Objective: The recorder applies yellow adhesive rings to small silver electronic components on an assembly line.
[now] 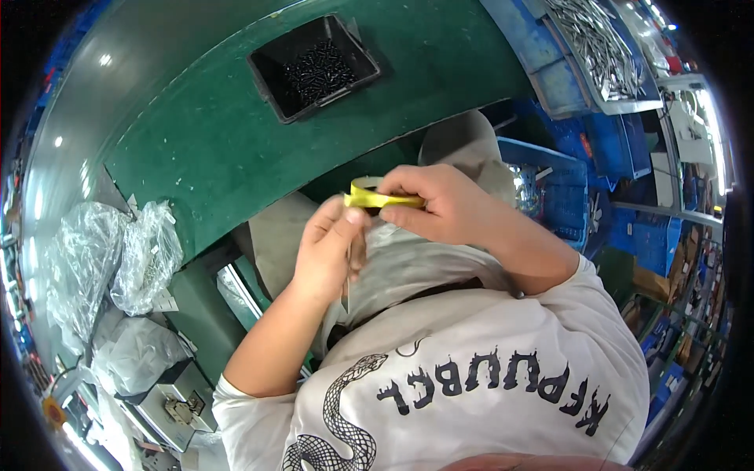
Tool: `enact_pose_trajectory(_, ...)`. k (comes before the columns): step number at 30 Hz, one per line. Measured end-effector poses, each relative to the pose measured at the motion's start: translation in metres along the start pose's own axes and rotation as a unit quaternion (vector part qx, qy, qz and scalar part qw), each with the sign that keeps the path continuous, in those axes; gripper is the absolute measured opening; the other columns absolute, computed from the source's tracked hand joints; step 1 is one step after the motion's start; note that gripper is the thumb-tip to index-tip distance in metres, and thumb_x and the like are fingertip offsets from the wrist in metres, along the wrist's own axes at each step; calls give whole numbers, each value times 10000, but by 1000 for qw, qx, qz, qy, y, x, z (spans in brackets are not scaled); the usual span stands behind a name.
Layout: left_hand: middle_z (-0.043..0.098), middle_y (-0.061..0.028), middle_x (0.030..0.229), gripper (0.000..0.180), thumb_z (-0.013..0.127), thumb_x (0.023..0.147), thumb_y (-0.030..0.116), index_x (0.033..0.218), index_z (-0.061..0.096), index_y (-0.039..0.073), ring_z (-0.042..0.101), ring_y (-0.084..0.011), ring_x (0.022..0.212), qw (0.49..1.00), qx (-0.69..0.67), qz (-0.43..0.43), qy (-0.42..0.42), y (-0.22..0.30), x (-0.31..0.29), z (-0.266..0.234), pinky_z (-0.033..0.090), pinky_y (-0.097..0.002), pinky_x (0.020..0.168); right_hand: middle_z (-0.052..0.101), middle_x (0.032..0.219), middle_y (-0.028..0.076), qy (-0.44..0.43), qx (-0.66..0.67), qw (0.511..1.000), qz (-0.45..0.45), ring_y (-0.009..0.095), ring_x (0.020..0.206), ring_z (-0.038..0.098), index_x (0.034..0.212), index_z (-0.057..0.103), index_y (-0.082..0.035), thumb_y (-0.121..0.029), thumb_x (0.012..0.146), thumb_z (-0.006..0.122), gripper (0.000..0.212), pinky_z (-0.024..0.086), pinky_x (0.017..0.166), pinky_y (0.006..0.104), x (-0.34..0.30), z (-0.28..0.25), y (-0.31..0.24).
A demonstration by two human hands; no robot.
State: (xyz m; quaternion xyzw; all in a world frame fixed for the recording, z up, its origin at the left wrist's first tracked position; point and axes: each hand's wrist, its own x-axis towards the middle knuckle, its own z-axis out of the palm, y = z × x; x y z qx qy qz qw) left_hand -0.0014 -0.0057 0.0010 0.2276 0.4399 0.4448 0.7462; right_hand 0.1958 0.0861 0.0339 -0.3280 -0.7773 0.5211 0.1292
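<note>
A roll of yellow tape (367, 196) is held over my lap, in front of my shirt. My right hand (444, 206) grips it from the right, with fingers and thumb closed around its side. From the left, my left hand (323, 247) pinches at the tape's near left edge between thumb and fingers. Something thin and narrow shows below the left fingers; I cannot make out what it is. Part of the roll is hidden by the right fingers.
On the green table (212, 149) stands a black bin (271, 98) of small dark parts. Blue crates (565, 78) to the right hold long metal pieces. A blue basket (567, 196) sits beside my right leg. Clear plastic bags (145, 255) lie at the left, above a grey metal box (177, 404).
</note>
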Motion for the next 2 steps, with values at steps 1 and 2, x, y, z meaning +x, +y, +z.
enact_pose_trajectory(1,539,-28,645,346,595,972,373,977,532,32,457,-118,426,996,61,59,39,1,1,3,392,-239,388,674,806,89,29,3,999,-15,160,661,613,1114,607,-19,-204,901,683,291,461,611,284,-1,2,0)
enact_pose_trajectory(2,563,-28,661,491,642,944,382,1214,414,41,480,-117,437,980,156,114,54,-2,4,1,400,-248,384,674,806,89,36,5,999,-15,160,661,613,1114,607,-19,-204,901,683,291,461,611,284,-2,1,2)
